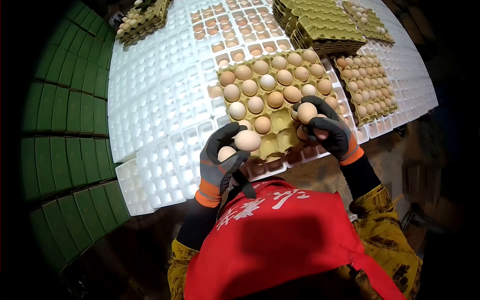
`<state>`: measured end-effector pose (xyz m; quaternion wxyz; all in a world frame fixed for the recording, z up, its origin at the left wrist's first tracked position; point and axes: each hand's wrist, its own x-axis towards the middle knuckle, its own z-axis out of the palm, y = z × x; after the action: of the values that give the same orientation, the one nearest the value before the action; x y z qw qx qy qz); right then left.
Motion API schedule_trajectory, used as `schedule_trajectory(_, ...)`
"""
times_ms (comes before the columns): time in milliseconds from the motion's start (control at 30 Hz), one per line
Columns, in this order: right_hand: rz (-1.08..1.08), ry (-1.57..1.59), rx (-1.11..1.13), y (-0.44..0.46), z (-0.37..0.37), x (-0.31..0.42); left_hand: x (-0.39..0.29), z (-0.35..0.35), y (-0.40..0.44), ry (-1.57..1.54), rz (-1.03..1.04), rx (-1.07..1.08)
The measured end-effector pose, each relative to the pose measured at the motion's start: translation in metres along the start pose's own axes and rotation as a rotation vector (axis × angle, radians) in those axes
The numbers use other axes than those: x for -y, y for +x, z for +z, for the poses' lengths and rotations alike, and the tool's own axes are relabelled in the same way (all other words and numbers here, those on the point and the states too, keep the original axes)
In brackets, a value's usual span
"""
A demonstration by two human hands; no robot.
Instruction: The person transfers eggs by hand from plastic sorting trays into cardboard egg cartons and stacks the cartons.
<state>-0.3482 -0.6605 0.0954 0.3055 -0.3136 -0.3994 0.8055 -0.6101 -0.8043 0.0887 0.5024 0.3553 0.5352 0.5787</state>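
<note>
A yellow-green egg tray [281,142] filled with brown and pale eggs lies in front of me, with several bare cups near its front edge. My left hand [224,152], in a grey and black glove with an orange cuff, is closed around eggs [248,141] at the tray's front left corner. On the right side of the tray, my gloved right hand [331,131] is wrapped round eggs too, one of them a light brown egg [307,112] between thumb and fingers. The hands are apart, and the fingers partly cover the other eggs they hold.
White plastic trays with cups [165,100] cover the table, some holding eggs [212,25]. A stack of empty egg trays [325,30] stands at the back. Another full egg tray [367,87] lies to the right. Green boxes [65,165] are stacked on the left.
</note>
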Motion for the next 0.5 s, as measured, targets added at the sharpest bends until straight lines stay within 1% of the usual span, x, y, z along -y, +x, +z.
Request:
schedule_trajectory(67,0.039,0.161,0.118,0.001,0.001,-0.001,0.008,-0.002,-0.002,-0.062,0.048,-0.006)
schedule_trajectory(100,0.059,0.243,0.175,0.002,0.002,-0.002,0.008,-0.006,-0.004,-0.135,0.005,0.013)
schedule_trajectory(167,0.073,0.103,0.192,0.007,0.008,0.002,0.007,-0.015,-0.005,-0.285,-0.081,0.052)
schedule_trajectory(200,0.080,0.032,0.200,0.011,0.014,0.007,0.015,-0.017,-0.002,-0.439,-0.147,0.014)
schedule_trajectory(233,0.108,-0.326,0.131,0.015,0.024,0.015,0.016,-0.022,-0.002,-0.555,-0.141,0.035)
schedule_trajectory(267,-0.178,-0.660,0.241,0.031,0.024,0.006,0.016,-0.027,-0.001,-0.670,-0.136,0.057)
schedule_trajectory(300,-0.335,-1.034,0.220,0.033,0.028,0.003,0.020,-0.031,0.002,-0.536,-0.129,-0.022)
schedule_trajectory(333,-0.496,-1.407,0.192,0.036,0.038,0.005,0.015,-0.039,0.008,-0.290,-0.177,0.005)
schedule_trajectory(367,-0.484,-1.543,0.167,0.038,0.049,0.002,0.019,-0.038,0.017,0.212,-0.012,-0.010)
schedule_trajectory(400,-0.424,-1.707,0.169,0.041,0.056,-0.004,0.024,-0.035,0.023,0.716,0.149,-0.033)
schedule_trajectory(433,-0.366,-1.870,0.176,0.047,0.063,-0.011,0.012,-0.020,0.024,0.979,0.239,-0.068)
schedule_trajectory(467,-0.315,-2.030,0.187,0.053,0.070,-0.019,-0.001,-0.004,0.027,1.096,0.079,-0.037)
schedule_trajectory(500,-0.463,-2.020,0.159,0.053,0.072,-0.024,0.021,-0.004,0.030,1.320,0.338,-0.065)
